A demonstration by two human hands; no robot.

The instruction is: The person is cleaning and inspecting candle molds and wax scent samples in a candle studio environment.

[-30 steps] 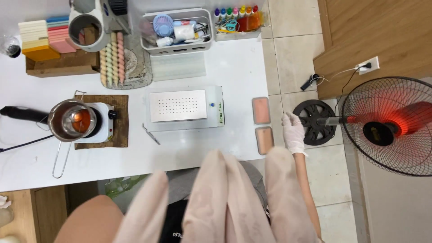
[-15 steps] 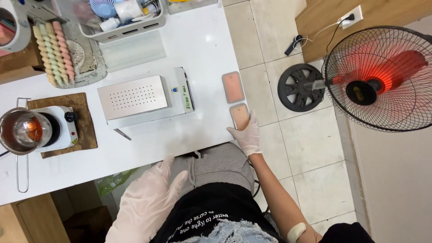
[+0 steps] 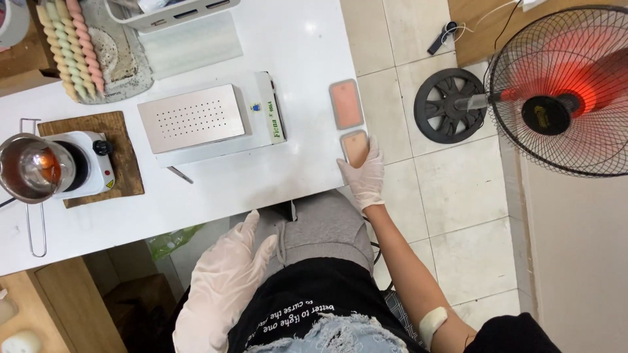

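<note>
Gloves on both hands, thin pale latex, slightly wrinkled; my right hand [image 3: 364, 175] is at the right edge of the white surface [image 3: 307, 59], fingers [image 3: 374, 151] loosely curled round the near small mould [image 3: 355, 146], thumb on its left side, the rest along its right edge; whether it's clamped or just touched I cannot tell. Mould is a rounded rectangle, pale rim, matte peach fill, flat on the surface; a second mould [image 3: 346, 103] of the same shape, a bit larger and pinker, lies just beyond it, apart from my hand. My left hand [image 3: 226, 284] rests on my lap, fingers together and flat, holding nothing.

Centre of surface: boxy metal plate machine [image 3: 209, 117], brushed top with a grid of small holes, white base. Left: small white hotplate [image 3: 78, 163] on a brown wooden board [image 3: 127, 153]; dull metal pot [image 3: 29, 167] with orange liquid stands on it. Far left: twisted pastel candles [image 3: 69, 49], ridged spiral, laid side by side. On the tiled floor to the right: black wire-cage fan [image 3: 562, 91] with a red-glowing centre.
</note>
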